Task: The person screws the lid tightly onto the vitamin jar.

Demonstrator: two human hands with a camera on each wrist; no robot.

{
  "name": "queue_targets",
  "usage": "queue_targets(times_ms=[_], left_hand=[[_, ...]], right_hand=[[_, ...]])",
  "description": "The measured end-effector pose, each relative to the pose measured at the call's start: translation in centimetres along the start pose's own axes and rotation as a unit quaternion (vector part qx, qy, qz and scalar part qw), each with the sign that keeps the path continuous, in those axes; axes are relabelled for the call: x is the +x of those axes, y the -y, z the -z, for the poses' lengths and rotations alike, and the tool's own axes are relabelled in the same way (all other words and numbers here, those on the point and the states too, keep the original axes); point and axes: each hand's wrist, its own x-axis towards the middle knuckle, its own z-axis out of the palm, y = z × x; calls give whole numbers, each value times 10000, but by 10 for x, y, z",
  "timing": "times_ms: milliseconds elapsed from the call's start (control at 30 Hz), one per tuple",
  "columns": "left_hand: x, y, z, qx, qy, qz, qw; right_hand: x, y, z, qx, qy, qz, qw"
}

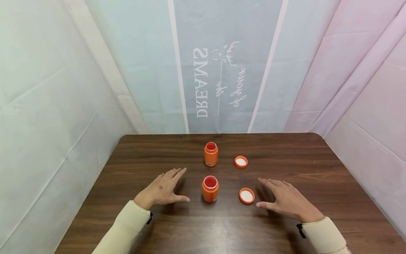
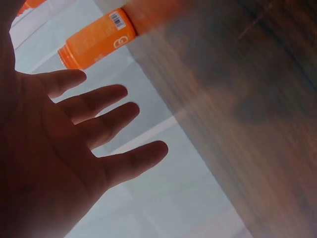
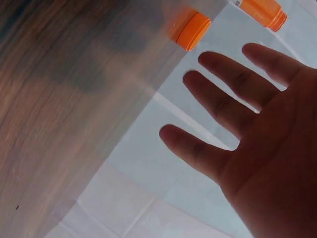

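In the head view, a dark wood-grained table [image 1: 228,233] with rounded far corners runs up to a blue-grey backdrop [image 1: 152,70] bearing sideways white lettering [image 1: 201,83], with a pale left hanging [image 1: 41,88] and a pinkish right hanging [image 1: 374,106] at the sides. The near jar [image 1: 210,194], orange and uncapped, stands upright; from it the far jar [image 1: 210,157], likewise upright and uncapped, is at twelve o'clock, the far lid [image 1: 241,162] at two and the near lid [image 1: 246,196] at three, both lids showing white insides. The left hand [image 1: 162,188] is at nine o'clock from the near jar, the right hand [image 1: 285,199] at three, just beyond the near lid; each grip is spread, thumb apart from fingers. Whether either touches the wood is hard to tell. The cream sleeves [image 1: 127,222] are cut off below. In the left wrist view, parted fingers show, and a barcoded jar [image 2: 99,38] sits at eleven o'clock; an orange sliver [image 2: 32,3] in the top-left corner is too cropped to identify. In the right wrist view, the fingers are again parted; an orange lid [image 3: 194,30], which one unclear, lies near one o'clock, beside a cropped jar [image 3: 262,12].
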Motion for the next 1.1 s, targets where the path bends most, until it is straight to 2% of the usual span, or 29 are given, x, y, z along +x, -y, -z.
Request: queue_targets(times_ms=[167, 367, 700, 933, 1100], left_hand=[[3, -5, -5, -139, 86, -17, 9999], [8, -14, -10, -318, -18, -105, 9994], [18, -30, -15, -988, -316, -460, 9935], [26, -42, -20, -1163, -396, -340, 9918], [31, -49, -26, -1422, -433, -155, 9888]], right_hand=[[2, 3, -3, 246, 162, 63, 9995], [6, 9, -7, 494, 367, 101, 9981], [18, 20, -16, 235, 382, 174, 9988], [25, 27, -18, -171, 141, 385, 9990], [28, 31, -19, -287, 181, 308, 9990]])
